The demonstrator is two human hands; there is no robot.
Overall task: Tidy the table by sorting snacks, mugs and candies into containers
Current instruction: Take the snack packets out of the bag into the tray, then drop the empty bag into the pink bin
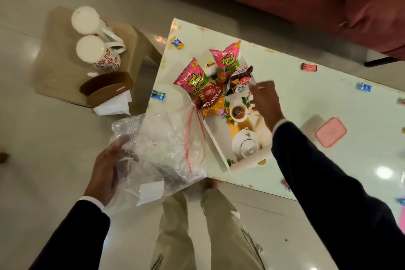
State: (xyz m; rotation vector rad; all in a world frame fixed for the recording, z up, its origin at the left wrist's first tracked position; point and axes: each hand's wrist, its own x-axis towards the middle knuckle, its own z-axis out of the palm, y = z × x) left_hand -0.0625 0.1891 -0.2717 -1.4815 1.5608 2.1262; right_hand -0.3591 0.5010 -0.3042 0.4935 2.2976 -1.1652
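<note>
Now left hand [105,173] grips the plastic bag [157,149]; right hand [264,101] hovers loosely spread, grip empty.

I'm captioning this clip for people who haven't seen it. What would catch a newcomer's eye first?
First, the cluster of bright pink, red and dark snack packets piled at the far end of the white teapot-printed tray on the white table. Then the crumpled clear zip bag with a red seal, held by the left hand, while the right hand hovers over the tray.
</note>
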